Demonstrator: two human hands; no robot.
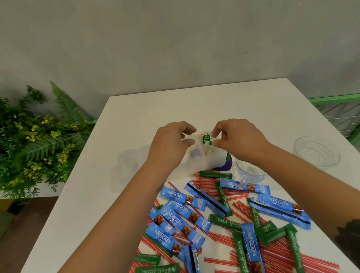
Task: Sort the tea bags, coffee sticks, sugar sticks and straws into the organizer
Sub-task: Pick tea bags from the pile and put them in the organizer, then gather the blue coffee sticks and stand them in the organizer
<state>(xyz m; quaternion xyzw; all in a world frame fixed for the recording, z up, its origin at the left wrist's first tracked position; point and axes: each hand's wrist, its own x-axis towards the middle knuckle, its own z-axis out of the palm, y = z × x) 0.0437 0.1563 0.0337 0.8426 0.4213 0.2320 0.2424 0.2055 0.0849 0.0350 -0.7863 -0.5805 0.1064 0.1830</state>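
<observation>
My left hand (171, 143) and my right hand (235, 138) are raised together over the middle of the white table (118, 185). Between them are tea bags (206, 139) with small green tags; my right fingers pinch a tag, and my left fingers curl at the white pouch's edge. Blue coffee sticks (181, 216), green sugar sticks (225, 221) and red-and-white striped straws (242, 209) lie mixed in a heap on the near half of the table. A clear organizer cup (250, 171) sits just under my right wrist.
A second clear bowl (316, 151) stands near the table's right edge. A white and purple packet (224, 160) lies below the hands. Green plants (22, 139) stand left of the table, and a green railing (345, 98) runs behind on the right.
</observation>
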